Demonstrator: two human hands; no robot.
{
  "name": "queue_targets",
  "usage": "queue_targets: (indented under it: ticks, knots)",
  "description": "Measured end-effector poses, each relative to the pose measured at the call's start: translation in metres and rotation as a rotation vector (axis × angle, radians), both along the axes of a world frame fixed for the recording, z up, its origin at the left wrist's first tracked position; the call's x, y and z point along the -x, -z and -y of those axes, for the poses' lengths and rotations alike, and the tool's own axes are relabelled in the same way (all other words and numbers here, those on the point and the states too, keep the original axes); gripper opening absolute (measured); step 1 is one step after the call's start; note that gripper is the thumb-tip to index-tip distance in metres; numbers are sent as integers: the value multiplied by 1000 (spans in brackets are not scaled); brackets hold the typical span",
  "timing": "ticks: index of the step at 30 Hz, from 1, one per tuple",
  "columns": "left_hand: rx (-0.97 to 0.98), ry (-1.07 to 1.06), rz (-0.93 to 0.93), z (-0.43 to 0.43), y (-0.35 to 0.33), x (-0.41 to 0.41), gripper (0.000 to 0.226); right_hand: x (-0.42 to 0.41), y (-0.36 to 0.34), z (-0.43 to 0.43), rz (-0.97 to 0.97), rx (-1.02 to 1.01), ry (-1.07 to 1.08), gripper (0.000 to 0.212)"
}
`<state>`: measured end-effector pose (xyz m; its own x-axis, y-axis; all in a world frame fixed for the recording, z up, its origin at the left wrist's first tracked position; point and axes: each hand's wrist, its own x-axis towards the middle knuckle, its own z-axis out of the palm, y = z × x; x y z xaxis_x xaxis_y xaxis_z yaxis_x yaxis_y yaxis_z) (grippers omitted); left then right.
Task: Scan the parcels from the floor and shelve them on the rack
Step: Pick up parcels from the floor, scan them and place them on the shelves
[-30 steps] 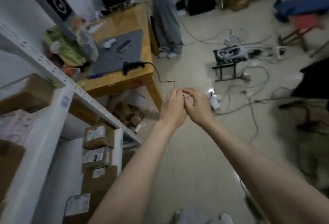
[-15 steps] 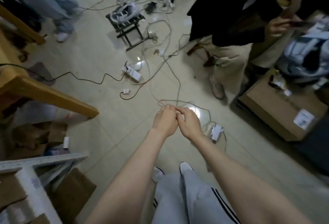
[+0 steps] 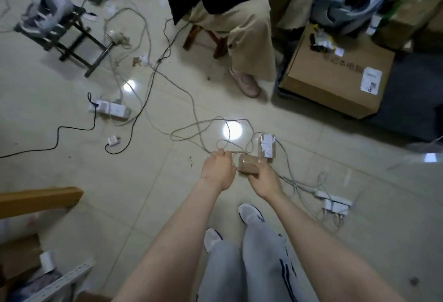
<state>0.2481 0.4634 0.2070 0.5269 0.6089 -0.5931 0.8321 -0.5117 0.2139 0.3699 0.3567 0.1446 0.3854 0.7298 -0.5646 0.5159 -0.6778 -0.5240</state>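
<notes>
Right hand (image 3: pixel 263 179) is closed around a small brown parcel (image 3: pixel 248 166), gripped from the near side, with the parcel projecting toward 11 o'clock from the palm. Whether the parcel is lifted clear of the floor (image 3: pixel 119 205) cannot be told. A second parcel (image 3: pixel 266 146), white-labelled, lies on the floor just beyond the first, at about 12 o'clock from the right hand and 2 o'clock from the left hand (image 3: pixel 217 168). Its long axis runs roughly 12 to 6, and it sits among loose grey cables (image 3: pixel 297 184). The left hand's fingers are curled, with a cable passing at the fingertips; whether that cable is pinched cannot be told. The right hand is the nearer to the second parcel, but it is occupied. If both parcels are to be gathered in one go, a reach across toward 2 o'clock by the left hand is judged likely, with some risk of a cable being dragged along. The rack (image 3: pixel 62 275) is seen only at 8 o'clock, well apart from both parcels. No scanner is in view.
</notes>
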Motion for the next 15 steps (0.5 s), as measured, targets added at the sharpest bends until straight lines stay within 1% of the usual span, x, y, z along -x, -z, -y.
queue_targets:
  ticks: [2, 4, 8, 13, 15]
  knots:
    - [-11, 19, -15, 0, 34, -2, 42, -5, 34, 15, 24, 86, 59, 51]
    - [-22, 32, -12, 0, 70, -6, 41, -12, 71, 26, 52, 154, 51, 63]
    - [-25, 80, -24, 6, 150, -17, 41, -26, 149, 32, 132, 247, -43, 77]
    - [-42, 97, -29, 2, 254, -33, 44, -49, 252, 13, 248, 225, -172, 94]
    - [-27, 76, -20, 2, 289, -38, 44, -57, 292, 4, 277, 269, -249, 104]
